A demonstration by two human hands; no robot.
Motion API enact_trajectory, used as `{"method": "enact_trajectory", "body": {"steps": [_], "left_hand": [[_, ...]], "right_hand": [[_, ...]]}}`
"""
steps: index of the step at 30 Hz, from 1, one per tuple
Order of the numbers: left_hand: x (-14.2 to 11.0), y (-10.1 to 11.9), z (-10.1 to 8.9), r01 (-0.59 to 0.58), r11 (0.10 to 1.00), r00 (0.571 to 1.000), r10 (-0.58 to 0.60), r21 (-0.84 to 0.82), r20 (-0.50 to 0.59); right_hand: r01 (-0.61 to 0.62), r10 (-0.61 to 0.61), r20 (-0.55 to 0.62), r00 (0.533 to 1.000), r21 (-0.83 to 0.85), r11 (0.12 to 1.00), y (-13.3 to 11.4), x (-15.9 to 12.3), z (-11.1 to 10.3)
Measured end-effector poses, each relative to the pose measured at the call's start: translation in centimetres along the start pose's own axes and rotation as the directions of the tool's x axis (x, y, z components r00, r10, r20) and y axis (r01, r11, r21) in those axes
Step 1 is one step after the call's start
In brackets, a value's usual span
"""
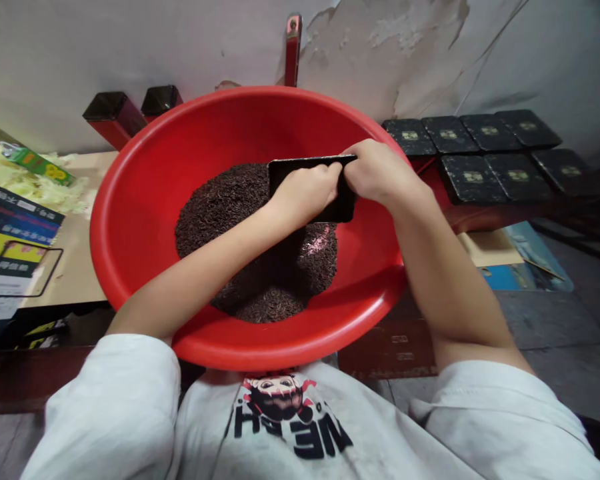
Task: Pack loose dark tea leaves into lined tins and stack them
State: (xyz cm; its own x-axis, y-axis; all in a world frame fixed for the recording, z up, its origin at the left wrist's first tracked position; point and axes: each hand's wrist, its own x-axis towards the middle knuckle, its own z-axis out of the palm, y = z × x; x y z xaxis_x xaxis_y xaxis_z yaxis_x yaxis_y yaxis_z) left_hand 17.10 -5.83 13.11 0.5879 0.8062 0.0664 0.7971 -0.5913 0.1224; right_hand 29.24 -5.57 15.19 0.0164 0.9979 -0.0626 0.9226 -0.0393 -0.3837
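A large red plastic basin (145, 200) holds a heap of dark, thin dried leaves that look like loose tea (230, 207). Above the heap, a black rectangular tin (343, 210) is held tilted, its dark face toward me. My right hand (380, 172) grips the tin at its upper right corner. Across the front of the tin lies my left hand (310, 189), fingers curled in near the same corner and almost touching the right hand. The left fingertips are hidden.
Several black-lidded tins (475, 180) stand in rows at the right. Two dark red tins (113, 117) are behind the basin at the left. A green carton (43, 165) and a printed box (10, 247) lie further left. A peeling wall (180, 47) closes off the back.
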Motion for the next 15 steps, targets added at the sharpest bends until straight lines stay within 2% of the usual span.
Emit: {"method": "enact_trajectory", "body": {"steps": [5,10,13,15], "left_hand": [[-1.3,-3.4,-0.5,0.005,0.999,0.992,-0.010,-0.041,-0.123],[-3.9,-5.6,-1.9,0.040,0.994,0.961,-0.012,0.097,-0.276],[-5.5,-7.1,-2.8,0.046,0.998,0.895,-0.017,0.053,-0.446],[-6.5,-8.7,-3.4,0.056,0.998,0.807,-0.060,-0.025,-0.587]], "right_hand": [[0.006,-0.006,-0.013,1.000,-0.043,0.999,-1.2,1.4,0.6],[-0.001,-0.001,-0.045,0.999,-0.038,0.999,-2.7,2.0,0.4],[-0.006,0.005,-0.071,0.997,-0.025,1.000,-2.8,2.8,0.7],[0.002,-0.003,-0.086,0.996,-0.014,1.000,-2.5,3.5,1.3]]}}
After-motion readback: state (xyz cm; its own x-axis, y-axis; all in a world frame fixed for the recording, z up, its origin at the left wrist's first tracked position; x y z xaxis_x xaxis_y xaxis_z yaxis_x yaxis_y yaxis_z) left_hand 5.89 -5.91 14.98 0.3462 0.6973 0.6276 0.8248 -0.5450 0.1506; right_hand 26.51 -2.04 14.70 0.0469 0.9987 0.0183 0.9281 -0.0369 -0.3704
